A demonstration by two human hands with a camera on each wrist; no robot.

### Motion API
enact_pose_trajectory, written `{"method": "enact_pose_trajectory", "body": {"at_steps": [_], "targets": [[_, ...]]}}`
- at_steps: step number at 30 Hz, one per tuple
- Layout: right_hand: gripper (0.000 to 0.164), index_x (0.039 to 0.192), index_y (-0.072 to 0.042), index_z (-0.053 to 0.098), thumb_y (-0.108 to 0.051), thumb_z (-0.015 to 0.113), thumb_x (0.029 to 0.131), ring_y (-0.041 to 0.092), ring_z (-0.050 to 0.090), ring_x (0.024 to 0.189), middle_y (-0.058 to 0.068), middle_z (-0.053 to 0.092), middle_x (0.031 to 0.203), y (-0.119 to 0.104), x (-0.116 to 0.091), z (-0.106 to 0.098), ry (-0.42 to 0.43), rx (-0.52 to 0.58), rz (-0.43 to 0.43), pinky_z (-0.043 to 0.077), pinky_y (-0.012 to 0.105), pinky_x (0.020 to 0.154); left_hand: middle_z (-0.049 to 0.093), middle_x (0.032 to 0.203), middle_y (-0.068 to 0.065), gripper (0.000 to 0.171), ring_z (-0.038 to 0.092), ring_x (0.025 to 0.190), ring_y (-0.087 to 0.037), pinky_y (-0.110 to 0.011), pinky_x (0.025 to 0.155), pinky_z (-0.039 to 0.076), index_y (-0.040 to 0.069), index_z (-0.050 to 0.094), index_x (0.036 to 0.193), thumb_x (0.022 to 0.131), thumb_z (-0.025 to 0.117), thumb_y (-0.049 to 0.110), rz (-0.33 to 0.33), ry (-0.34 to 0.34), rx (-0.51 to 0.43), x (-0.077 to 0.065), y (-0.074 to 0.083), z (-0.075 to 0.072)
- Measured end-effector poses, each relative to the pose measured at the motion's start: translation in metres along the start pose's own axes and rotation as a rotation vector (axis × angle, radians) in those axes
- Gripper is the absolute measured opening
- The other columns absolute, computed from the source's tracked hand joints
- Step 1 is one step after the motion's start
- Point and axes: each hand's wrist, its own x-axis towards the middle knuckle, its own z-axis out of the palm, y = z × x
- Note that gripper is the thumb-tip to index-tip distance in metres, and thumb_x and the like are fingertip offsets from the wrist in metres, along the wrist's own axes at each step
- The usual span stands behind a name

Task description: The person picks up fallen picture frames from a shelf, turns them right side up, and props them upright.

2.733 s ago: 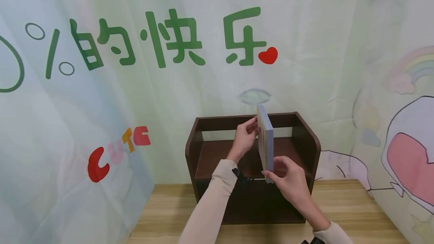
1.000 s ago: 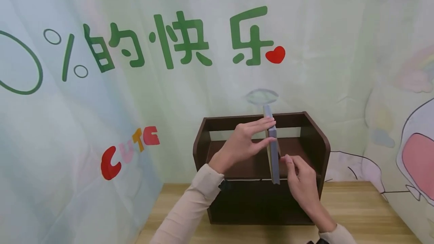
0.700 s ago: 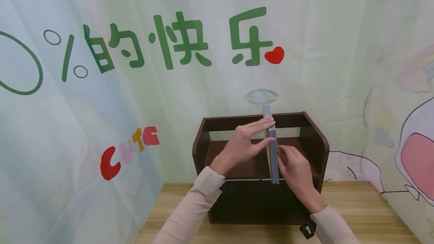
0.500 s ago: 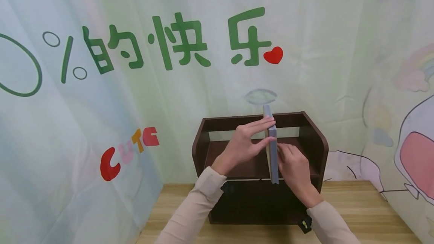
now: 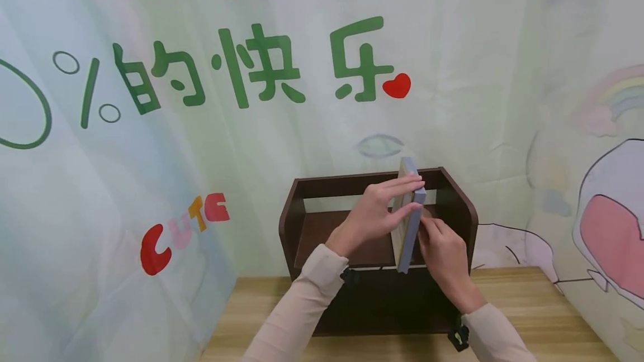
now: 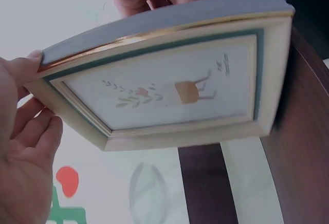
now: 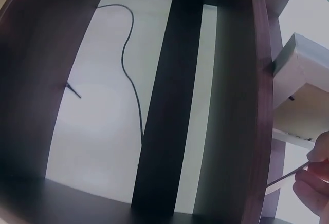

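A picture frame (image 5: 410,242) with pale blue-grey sides stands upright on the upper board of a dark brown shelf unit (image 5: 324,233). In the left wrist view its cream and green border surrounds a print (image 6: 187,91) of a plant and a small chair-like shape. My left hand (image 5: 374,214) grips the frame's upper near corner, thumb and fingers spread along the edge. Behind the frame, on its right side, is my right hand (image 5: 445,253). The right wrist view shows its fingertips (image 7: 318,154) pinching a thin strip (image 7: 288,175), apparently the frame's back stand, beside the shelf edge.
The shelf unit's lower compartment (image 5: 387,303) opens toward me, and a dark cable (image 7: 123,54) shows through its back. Under the unit is a wood-grain table (image 5: 533,306). A printed curtain (image 5: 251,144) hangs behind and at both sides.
My left hand has moved from the frame's far side to its upper near corner. My right hand left the lower near corner and went behind the frame. Lately the frame turned slightly, showing more front.
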Motion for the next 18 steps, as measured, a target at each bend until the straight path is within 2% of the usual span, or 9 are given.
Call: {"method": "enact_pose_trajectory", "body": {"at_steps": [6, 11, 18], "targets": [[0.026, 0.097, 0.006, 0.072, 0.013, 0.084, 0.075, 0.035, 0.073, 0.071, 0.02, 0.074, 0.088, 0.008, -0.007, -0.005, 0.015, -0.056, -0.011, 0.061, 0.047, 0.059, 0.066, 0.147, -0.014, 0.043, 0.057, 0.145, -0.026, -0.021, 0.116, 0.045, 0.002, 0.067, 0.139, 0.099, 0.074, 0.014, 0.071, -0.07, 0.057, 0.017, 0.005, 0.015], [0.02, 0.095, 0.005, 0.071, 0.009, 0.082, 0.079, 0.036, 0.073, 0.069, 0.019, 0.073, 0.086, 0.013, -0.012, -0.008, 0.019, -0.057, -0.009, 0.06, 0.048, 0.057, 0.066, 0.147, -0.014, 0.043, 0.059, 0.143, -0.023, -0.018, 0.114, 0.047, 0.001, 0.066, 0.14, 0.1, 0.073, 0.015, 0.078, -0.124, 0.055, 0.024, 0.005, 0.023], [0.018, 0.094, 0.004, 0.071, 0.008, 0.082, 0.08, 0.036, 0.073, 0.069, 0.019, 0.073, 0.084, 0.018, -0.013, -0.009, 0.019, -0.073, -0.013, 0.06, 0.047, 0.056, 0.067, 0.145, -0.013, 0.042, 0.058, 0.144, -0.023, -0.02, 0.115, 0.047, 0.001, 0.067, 0.139, 0.1, 0.073, 0.014, 0.074, -0.136, 0.048, 0.03, 0.006, 0.028]]}}
